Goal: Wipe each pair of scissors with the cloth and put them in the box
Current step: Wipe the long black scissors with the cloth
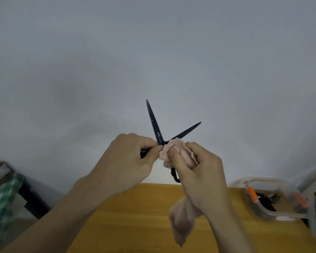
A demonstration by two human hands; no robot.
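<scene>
A pair of dark scissors is held up in front of the pale wall with its blades spread wide, tips pointing up. My left hand grips one handle at the left of the pivot. My right hand pinches a pale pink cloth against the base of the right blade; the cloth's tail hangs down below my wrist. The second handle pokes out beneath my right hand. A clear plastic box with orange clips stands on the table at the right, with dark scissors inside.
A wooden table lies below my hands. At the far left stand a cardboard box and a green checked cloth beside a dark frame. The wall fills the upper view.
</scene>
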